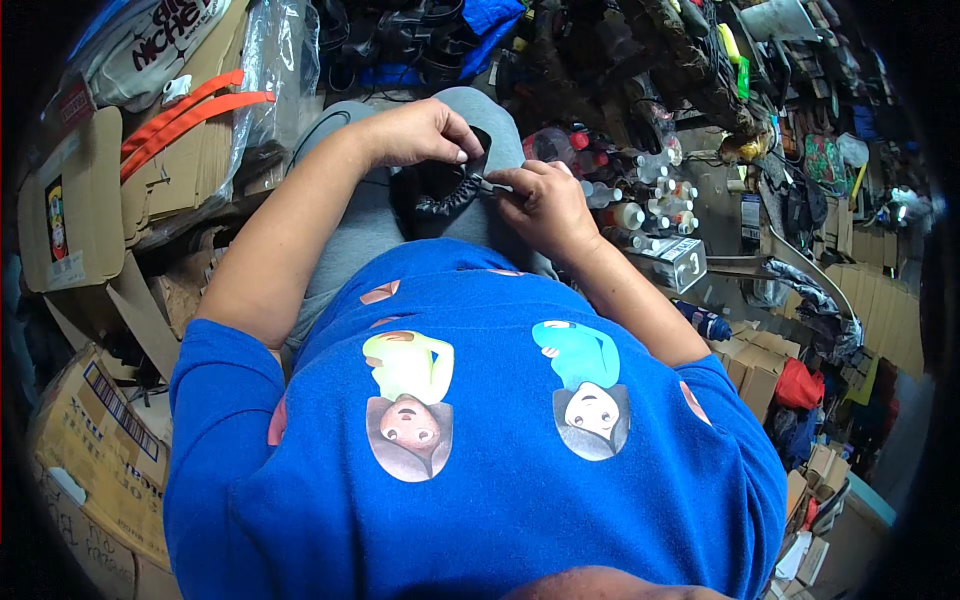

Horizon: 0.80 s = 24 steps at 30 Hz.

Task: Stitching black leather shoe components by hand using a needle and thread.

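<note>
Shirt fabric, blue with printed cartoon figures, is nearest my head camera, just short of the black gathered piece I use as landmark. That piece lies over the lap, against the grey trousers, between both hands. At its upper rim I have the left hand, fingers bent, thumb and forefinger nipped together on the black edge. At its right side I have the right hand, fingers curled, thumb and forefinger pressed onto a slim pale thing too small for me to make out, by the ruffled edge. Right of the piece I see a small box and plastic bottles crowded together. Well to its left are cardboard boxes and orange strips. Beyond it lie a dark heap and blue sheeting.
</note>
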Motion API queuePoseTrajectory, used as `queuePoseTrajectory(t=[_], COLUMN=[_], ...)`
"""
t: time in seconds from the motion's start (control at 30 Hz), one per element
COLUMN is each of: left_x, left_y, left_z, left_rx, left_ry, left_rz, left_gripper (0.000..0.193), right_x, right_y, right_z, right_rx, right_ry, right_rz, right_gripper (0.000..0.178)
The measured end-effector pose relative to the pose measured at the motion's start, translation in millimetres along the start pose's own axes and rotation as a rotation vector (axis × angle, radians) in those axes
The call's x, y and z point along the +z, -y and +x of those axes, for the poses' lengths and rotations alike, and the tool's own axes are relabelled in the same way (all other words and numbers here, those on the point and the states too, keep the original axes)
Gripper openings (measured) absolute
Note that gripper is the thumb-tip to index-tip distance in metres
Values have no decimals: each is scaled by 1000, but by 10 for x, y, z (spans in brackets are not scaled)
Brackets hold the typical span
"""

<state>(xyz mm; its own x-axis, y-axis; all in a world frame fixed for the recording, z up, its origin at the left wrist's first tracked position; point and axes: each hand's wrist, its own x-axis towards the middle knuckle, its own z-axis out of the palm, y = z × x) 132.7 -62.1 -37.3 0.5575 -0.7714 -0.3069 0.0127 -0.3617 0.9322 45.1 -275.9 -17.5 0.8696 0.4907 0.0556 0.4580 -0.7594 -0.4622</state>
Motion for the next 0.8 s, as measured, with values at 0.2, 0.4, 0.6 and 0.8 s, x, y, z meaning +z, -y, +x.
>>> queuePoseTrajectory(t=[0.2, 0.4, 0.6, 0.8], left_x=[17, 48, 65, 4], left_y=[39, 82, 12, 14], left_z=[6, 67, 18, 3], left_rx=[56, 53, 86, 68], left_ry=[-14, -36, -77, -4], left_rz=[16, -2, 112, 82], left_gripper=[26, 22, 21, 25], right_x=[17, 6, 127, 119], right_y=[28, -74, -430, -471], right_z=[30, 137, 158, 215], right_rx=[14, 4, 331, 320], right_ry=[-4, 62, 276, 336], right_rz=[20, 63, 847, 901], right_gripper=[19, 20, 16, 17])
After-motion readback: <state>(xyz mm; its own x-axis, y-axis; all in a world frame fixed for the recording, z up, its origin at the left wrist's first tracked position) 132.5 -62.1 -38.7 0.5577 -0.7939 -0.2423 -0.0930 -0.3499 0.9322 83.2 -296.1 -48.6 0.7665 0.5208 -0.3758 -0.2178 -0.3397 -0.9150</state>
